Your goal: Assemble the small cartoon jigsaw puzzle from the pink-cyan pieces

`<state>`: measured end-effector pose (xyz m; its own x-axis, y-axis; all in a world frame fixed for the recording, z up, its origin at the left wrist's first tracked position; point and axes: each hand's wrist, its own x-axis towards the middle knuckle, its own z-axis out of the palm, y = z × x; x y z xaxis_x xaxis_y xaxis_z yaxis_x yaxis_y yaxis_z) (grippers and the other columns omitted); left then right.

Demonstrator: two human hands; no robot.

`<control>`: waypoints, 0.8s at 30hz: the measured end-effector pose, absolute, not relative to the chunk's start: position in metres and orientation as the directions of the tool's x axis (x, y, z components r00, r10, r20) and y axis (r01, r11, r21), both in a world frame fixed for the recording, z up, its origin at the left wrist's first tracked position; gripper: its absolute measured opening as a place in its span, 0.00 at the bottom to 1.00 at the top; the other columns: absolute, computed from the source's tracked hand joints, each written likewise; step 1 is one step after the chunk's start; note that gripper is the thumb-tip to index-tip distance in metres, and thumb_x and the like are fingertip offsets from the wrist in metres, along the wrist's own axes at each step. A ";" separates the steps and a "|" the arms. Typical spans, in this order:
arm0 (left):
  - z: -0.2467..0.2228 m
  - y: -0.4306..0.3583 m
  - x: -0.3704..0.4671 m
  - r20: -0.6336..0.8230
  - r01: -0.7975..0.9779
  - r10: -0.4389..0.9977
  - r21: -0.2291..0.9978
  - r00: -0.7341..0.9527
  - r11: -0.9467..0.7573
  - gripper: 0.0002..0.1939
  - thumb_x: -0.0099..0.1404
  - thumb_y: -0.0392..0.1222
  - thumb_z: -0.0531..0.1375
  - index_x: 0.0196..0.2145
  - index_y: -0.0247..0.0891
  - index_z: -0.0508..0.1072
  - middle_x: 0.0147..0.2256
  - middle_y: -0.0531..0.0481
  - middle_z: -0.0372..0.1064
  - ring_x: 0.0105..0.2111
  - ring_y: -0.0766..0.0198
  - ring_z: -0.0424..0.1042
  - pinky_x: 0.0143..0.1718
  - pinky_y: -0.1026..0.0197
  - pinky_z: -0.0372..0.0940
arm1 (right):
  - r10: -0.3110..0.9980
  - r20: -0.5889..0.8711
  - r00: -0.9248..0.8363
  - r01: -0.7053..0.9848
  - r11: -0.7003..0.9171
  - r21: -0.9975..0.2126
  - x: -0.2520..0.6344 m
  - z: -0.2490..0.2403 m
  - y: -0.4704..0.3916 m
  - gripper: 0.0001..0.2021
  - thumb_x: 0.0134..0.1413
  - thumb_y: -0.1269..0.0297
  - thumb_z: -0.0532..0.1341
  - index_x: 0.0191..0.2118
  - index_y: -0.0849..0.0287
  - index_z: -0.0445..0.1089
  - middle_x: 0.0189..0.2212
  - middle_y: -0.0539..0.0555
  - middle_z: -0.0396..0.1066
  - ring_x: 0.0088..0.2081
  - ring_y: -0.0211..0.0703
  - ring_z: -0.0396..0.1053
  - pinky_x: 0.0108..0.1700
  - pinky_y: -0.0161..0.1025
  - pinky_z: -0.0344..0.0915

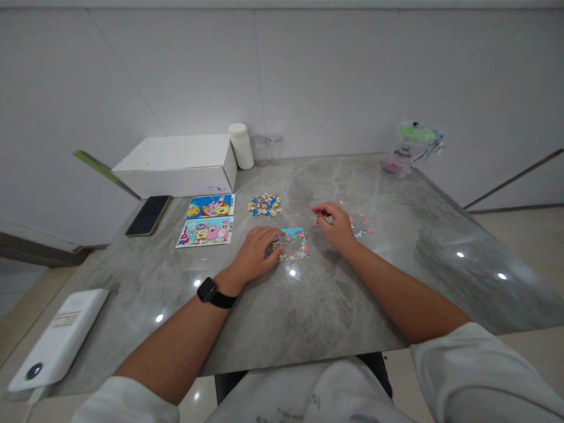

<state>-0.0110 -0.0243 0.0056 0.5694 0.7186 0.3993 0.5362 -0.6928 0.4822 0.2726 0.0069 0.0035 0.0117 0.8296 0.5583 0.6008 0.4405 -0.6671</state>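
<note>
A partly assembled jigsaw puzzle (296,255) lies on the grey marble table, with grey table surface showing through its middle. My left hand (259,251) rests at its left edge, fingers apart, covering part of it. To the right, my right hand (333,224) hovers with thumb and forefinger pressed together; whatever they may hold is too small to make out. Loose pink puzzle pieces (359,233) are scattered beside and beyond that hand. A pile of blue and yellow pieces (265,204) sits farther back. Two picture cards, one blue (210,207) and one turquoise (205,231), lie to the left.
A white box (176,165), a white bottle (241,147) and two clear glasses (267,151) stand at the back. A phone (148,215) lies left, a white device (61,338) at the near left corner. A plastic bag (412,151) sits back right.
</note>
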 end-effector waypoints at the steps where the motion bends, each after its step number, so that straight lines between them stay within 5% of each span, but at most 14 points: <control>1: 0.007 -0.024 -0.011 0.417 0.537 0.719 0.479 0.556 -0.694 0.15 0.75 0.46 0.58 0.55 0.40 0.75 0.54 0.42 0.76 0.56 0.52 0.73 0.62 0.45 0.65 | 0.820 0.571 0.046 0.601 0.434 -0.671 0.278 0.009 0.008 0.13 0.58 0.70 0.57 0.42 0.54 0.79 0.38 0.55 0.77 0.40 0.47 0.73 0.47 0.45 0.71; 10: 0.010 -0.025 -0.012 0.490 0.543 0.706 0.453 0.511 -0.707 0.12 0.76 0.44 0.56 0.52 0.40 0.75 0.49 0.42 0.77 0.52 0.53 0.74 0.58 0.46 0.67 | 0.561 0.738 0.376 0.613 0.447 -0.652 0.389 0.082 0.016 0.13 0.63 0.59 0.61 0.51 0.52 0.75 0.40 0.54 0.75 0.43 0.45 0.75 0.47 0.45 0.74; 16: 0.008 -0.022 -0.013 0.473 0.563 0.724 0.458 0.501 -0.688 0.12 0.76 0.45 0.55 0.51 0.42 0.75 0.48 0.43 0.78 0.51 0.52 0.75 0.57 0.45 0.68 | 0.728 0.549 0.410 0.703 0.132 -0.699 0.419 0.032 0.003 0.16 0.61 0.57 0.60 0.50 0.55 0.75 0.36 0.53 0.77 0.35 0.44 0.73 0.40 0.42 0.71; 24: 0.008 -0.023 -0.013 0.477 0.550 0.717 0.462 0.507 -0.696 0.12 0.76 0.44 0.56 0.50 0.42 0.75 0.47 0.43 0.78 0.49 0.52 0.75 0.56 0.46 0.69 | 0.927 0.352 0.130 0.931 0.007 -0.364 0.442 0.009 -0.002 0.11 0.60 0.64 0.60 0.43 0.56 0.80 0.36 0.56 0.80 0.35 0.47 0.73 0.43 0.45 0.68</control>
<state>-0.0128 -0.0227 0.0083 0.5074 0.7174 0.4774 0.5497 -0.6961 0.4618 0.4417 -0.0025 0.0091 0.1304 0.9268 0.3521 0.9313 0.0074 -0.3643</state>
